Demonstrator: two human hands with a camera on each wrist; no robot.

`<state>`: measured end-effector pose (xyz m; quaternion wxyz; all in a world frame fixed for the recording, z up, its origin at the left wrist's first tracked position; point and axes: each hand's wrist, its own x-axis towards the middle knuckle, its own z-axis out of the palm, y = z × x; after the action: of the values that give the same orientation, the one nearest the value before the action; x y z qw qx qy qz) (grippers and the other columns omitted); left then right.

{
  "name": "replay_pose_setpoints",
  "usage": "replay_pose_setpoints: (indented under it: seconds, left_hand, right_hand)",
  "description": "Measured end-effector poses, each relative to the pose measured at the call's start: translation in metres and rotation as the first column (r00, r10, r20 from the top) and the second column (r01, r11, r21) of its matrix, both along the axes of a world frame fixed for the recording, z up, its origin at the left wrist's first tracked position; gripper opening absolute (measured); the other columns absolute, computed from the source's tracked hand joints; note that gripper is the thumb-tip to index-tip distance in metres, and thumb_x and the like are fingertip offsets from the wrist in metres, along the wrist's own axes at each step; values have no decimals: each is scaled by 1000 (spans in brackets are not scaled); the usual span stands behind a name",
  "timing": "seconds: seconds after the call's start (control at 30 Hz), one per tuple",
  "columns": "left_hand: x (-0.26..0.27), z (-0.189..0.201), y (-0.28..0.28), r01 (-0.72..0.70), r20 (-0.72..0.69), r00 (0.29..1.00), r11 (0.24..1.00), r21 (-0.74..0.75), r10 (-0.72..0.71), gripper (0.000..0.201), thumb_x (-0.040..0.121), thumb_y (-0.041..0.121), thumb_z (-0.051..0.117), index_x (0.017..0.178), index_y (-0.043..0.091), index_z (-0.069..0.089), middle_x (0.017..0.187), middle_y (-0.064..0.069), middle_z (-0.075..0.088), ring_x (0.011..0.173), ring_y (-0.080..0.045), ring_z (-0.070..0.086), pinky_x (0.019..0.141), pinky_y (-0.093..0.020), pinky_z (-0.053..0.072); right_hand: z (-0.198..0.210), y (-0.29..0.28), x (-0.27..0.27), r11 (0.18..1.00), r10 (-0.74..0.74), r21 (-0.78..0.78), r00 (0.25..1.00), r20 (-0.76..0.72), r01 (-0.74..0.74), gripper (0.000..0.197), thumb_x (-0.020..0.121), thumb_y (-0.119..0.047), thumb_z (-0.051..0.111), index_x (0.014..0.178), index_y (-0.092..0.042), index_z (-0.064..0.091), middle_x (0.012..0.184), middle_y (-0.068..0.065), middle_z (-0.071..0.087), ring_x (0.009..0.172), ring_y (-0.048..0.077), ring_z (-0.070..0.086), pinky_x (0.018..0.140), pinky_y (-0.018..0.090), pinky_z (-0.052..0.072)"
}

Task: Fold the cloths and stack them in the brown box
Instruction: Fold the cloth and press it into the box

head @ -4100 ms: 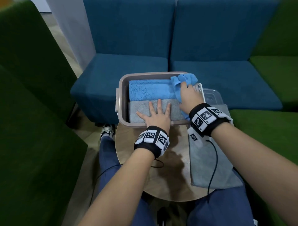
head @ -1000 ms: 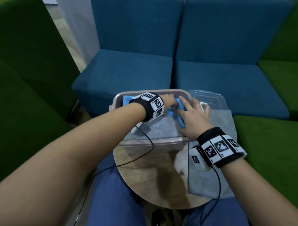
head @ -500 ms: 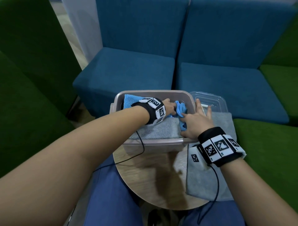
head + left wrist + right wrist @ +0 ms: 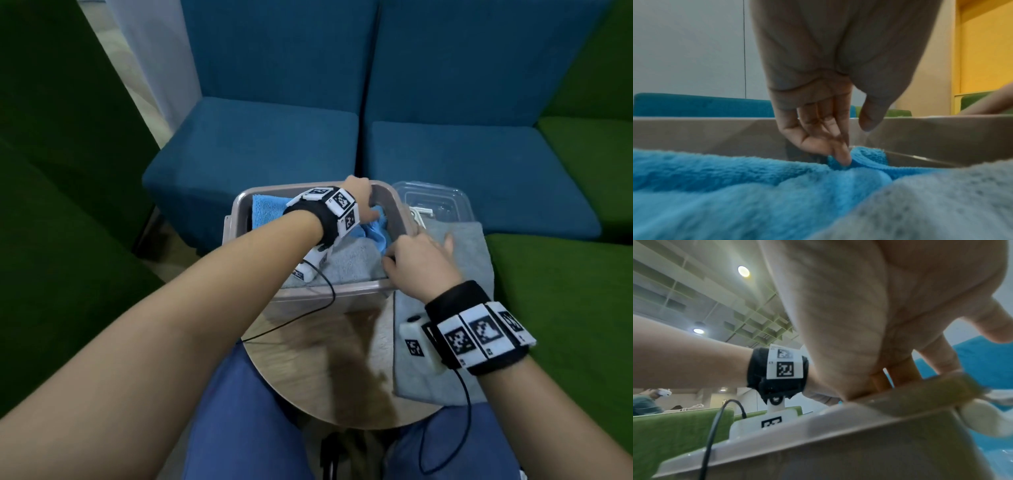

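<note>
1. Blue and green sofa seats ring our small round tabletop point(image 4: 308, 370); the brown box point(image 4: 236, 219) sits at its far edge.
2. Inside: a folded grey cloth point(image 4: 346, 263) near us, a blue cloth point(image 4: 267, 209) behind it.
3. Our left hand point(image 4: 363, 202) has straight fingertips point(image 4: 842, 155) poking the blue cloth's loose corner down by the box's right wall; no grasp.
4. Our right hand point(image 4: 418, 263) rests on the box rim, fingers relaxed, steadying it.
5. Step, we reckon: tidying the blue one. Next: fold the other grey cloth point(image 4: 476, 246), lying unfolded beside the box, & stack it in.
</note>
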<state>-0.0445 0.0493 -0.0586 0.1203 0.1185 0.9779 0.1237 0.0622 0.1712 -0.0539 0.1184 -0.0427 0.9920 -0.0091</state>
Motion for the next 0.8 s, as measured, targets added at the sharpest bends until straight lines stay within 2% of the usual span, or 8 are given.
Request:
replay_pose_setpoints:
  seconds: [0.1, 0.17, 0.33, 0.47, 0.57, 0.63, 0.7, 0.8]
  left_hand:
    - [-3, -4, 13, -4, 2, 1000, 1000, -28, 4, 34, 82, 39, 71, 96, 9, 63, 89, -9, 60, 77, -26, 57, 63, -29, 43]
    - [-7, -7, 17, -56, 18, 998, 998, -38, 57, 38, 77, 36, 75, 100, 9, 61, 93, -8, 61, 72, -25, 56, 59, -28, 43]
    - [-16, -9, 22, -199, 76, 978, 978, 69, 194, 36, 84, 18, 66, 116, 3, 58, 115, -15, 63, 99, -33, 63, 68, -34, 45]
    - [-22, -9, 23, -302, 116, 951, 944, 131, 288, 16, 86, 14, 65, 97, 6, 58, 109, -13, 65, 86, -29, 62, 66, -31, 45]
    - [-21, -12, 21, -324, 116, 944, 935, 145, 309, 13, 85, 14, 64, 87, 9, 52, 105, -12, 66, 76, -26, 58, 63, -30, 44]
    - [-22, -10, 19, -340, 130, 938, 927, 159, 322, 14, 88, 14, 63, 98, 6, 59, 109, -12, 66, 89, -27, 65, 66, -30, 45]
    - [-22, -4, 14, -349, 131, 935, 923, 165, 330, 21, 88, 16, 64, 105, 3, 60, 108, -10, 64, 96, -27, 65, 69, -30, 45]
    - [-18, 8, 10, -303, 49, 953, 936, 180, 300, 17, 85, 18, 66, 83, 4, 57, 85, -7, 57, 83, -27, 60, 68, -29, 47]
  right_hand:
    - [6, -4, -5, 998, -57, -30, 997, 48, 59, 11, 90, -25, 52, 88, -19, 61, 95, 6, 55, 127, 26, 42, 108, 58, 24]
    - [9, -7, -7, 996, -86, -30, 994, 63, 88, 10, 89, -25, 56, 95, -20, 62, 100, 8, 55, 127, 26, 42, 107, 55, 29]
    - [3, -12, -16, 994, -112, 21, 990, 82, 111, 8, 89, -22, 60, 97, -23, 58, 127, 9, 58, 137, 25, 33, 111, 53, 25]
    - [-4, -12, -25, 994, -99, 67, 985, 139, 90, 35, 93, -32, 57, 127, -22, 55, 148, 7, 43, 149, 23, 12, 113, 51, 19]
    - [-4, -13, -26, 994, -85, 80, 983, 160, 72, 34, 95, -34, 54, 127, -22, 56, 151, 8, 40, 150, 25, 6, 114, 53, 16]
    - [0, -11, -23, 996, -64, 71, 977, 202, 50, 30, 95, -31, 51, 121, -19, 58, 151, 10, 39, 150, 26, 3, 115, 55, 14]
    - [9, -6, -16, 999, -25, 48, 968, 249, 14, 22, 97, -30, 46, 109, -18, 58, 145, 13, 45, 149, 28, 7, 115, 57, 14]
    - [18, 8, 1, 999, 25, -34, 978, 208, -18, 28, 100, -36, 39, 95, -19, 60, 117, 8, 59, 135, 27, 36, 113, 61, 14]
